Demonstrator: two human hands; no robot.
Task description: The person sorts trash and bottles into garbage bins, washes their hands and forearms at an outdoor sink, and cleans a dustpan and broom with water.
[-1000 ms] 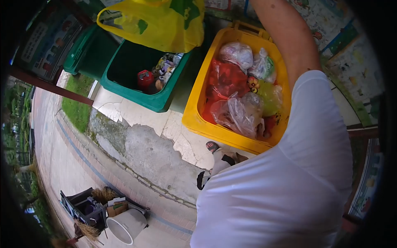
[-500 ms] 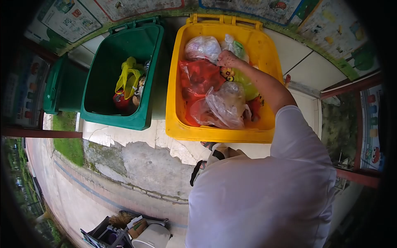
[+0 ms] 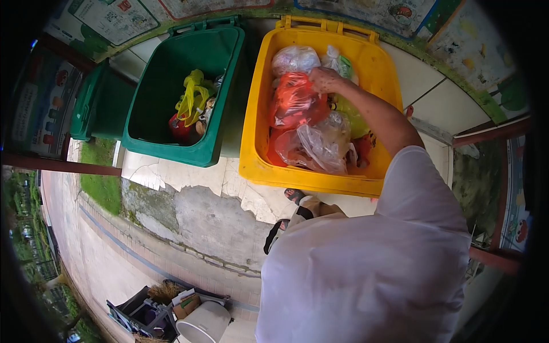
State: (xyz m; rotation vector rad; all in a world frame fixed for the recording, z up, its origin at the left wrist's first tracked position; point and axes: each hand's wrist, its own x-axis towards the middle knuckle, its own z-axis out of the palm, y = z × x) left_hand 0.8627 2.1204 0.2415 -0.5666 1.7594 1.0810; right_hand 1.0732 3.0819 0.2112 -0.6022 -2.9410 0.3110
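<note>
My right hand (image 3: 325, 80) reaches into the yellow bin (image 3: 303, 184), its fingers closed on the top of a red plastic bag (image 3: 294, 106). The bag bulges and looks pulled up, still within the bin. Behind it sits a whitish clear bag (image 3: 295, 59), and a knotted white and green bag (image 3: 338, 62) stands just beyond my hand. Nearer to me lies a clear bag (image 3: 327, 146) with brownish contents. A yellow-green bag (image 3: 354, 117) is partly hidden under my forearm. My left hand does not show.
Left of the yellow bin stands a green bin (image 3: 171, 150) holding a yellow bag (image 3: 193, 100) and loose rubbish. Another green bin (image 3: 91, 106) is farther left. Behind me are a white bucket (image 3: 203, 323) and a dark cart (image 3: 140, 314). Posters line the wall.
The red bag has risen and swelled upward under my right hand, which has it by the top. The whole view has shifted slightly, with the bins now farther right.
</note>
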